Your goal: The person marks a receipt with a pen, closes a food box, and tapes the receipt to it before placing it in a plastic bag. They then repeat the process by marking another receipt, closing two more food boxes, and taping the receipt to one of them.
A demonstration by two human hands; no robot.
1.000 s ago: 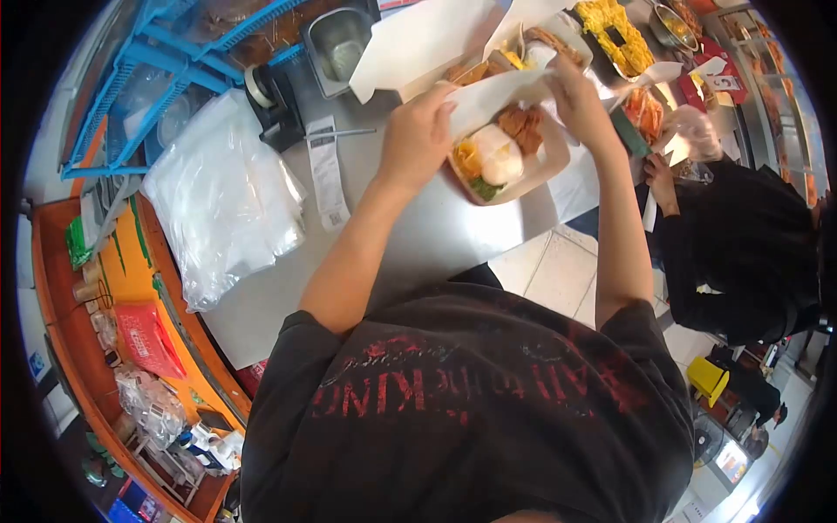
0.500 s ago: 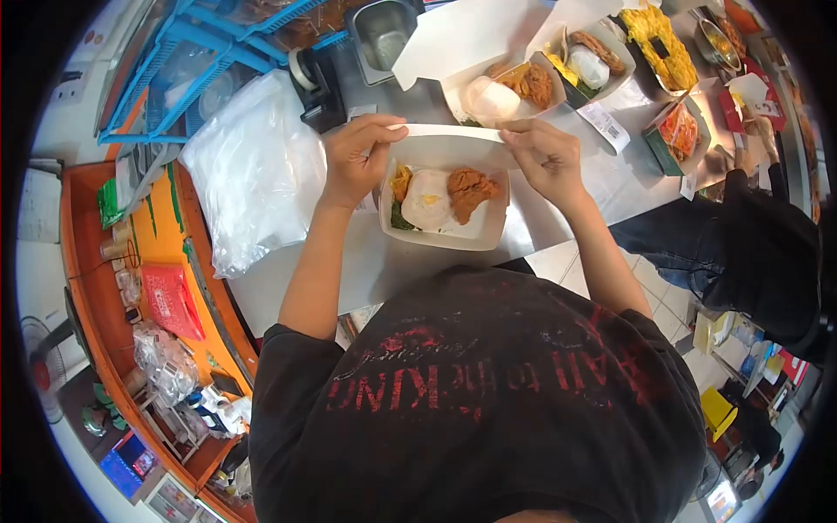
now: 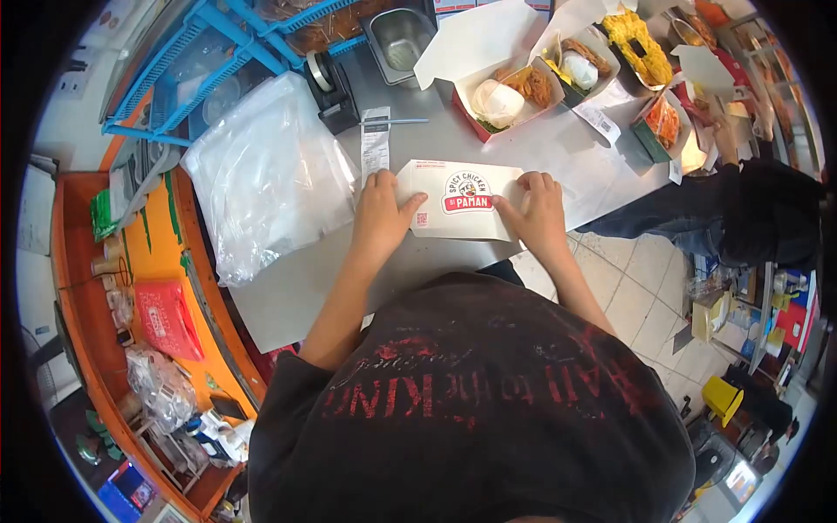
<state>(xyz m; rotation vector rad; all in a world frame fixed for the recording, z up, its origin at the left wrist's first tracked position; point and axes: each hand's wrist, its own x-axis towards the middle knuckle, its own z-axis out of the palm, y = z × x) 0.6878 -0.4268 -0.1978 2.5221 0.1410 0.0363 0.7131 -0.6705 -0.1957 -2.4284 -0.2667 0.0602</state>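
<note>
A white cardboard takeaway box (image 3: 449,223) with a "Spicy Chicken" logo on its lid sits near the front edge of the metal counter, its lid folded down over the contents. My left hand (image 3: 384,213) grips the left end, the thumb at the lid's edge. At the right end, my right hand (image 3: 536,209) holds on with its thumb on the lid beside the logo. The food inside is hidden. Just behind the box lie a printed receipt (image 3: 375,144) and a thin blue stick-like item (image 3: 405,121).
Clear plastic bags (image 3: 261,179) lie to the left, near a tape dispenser (image 3: 330,91) and a metal pan (image 3: 399,48). An open food box (image 3: 501,100) stands behind, with several more beyond. A co-worker's hand (image 3: 725,139) is at the right among boxes.
The box's lid has come down toward me, covering the rice and fried chicken. My hands have moved from the raised lid's edge to the box's two ends.
</note>
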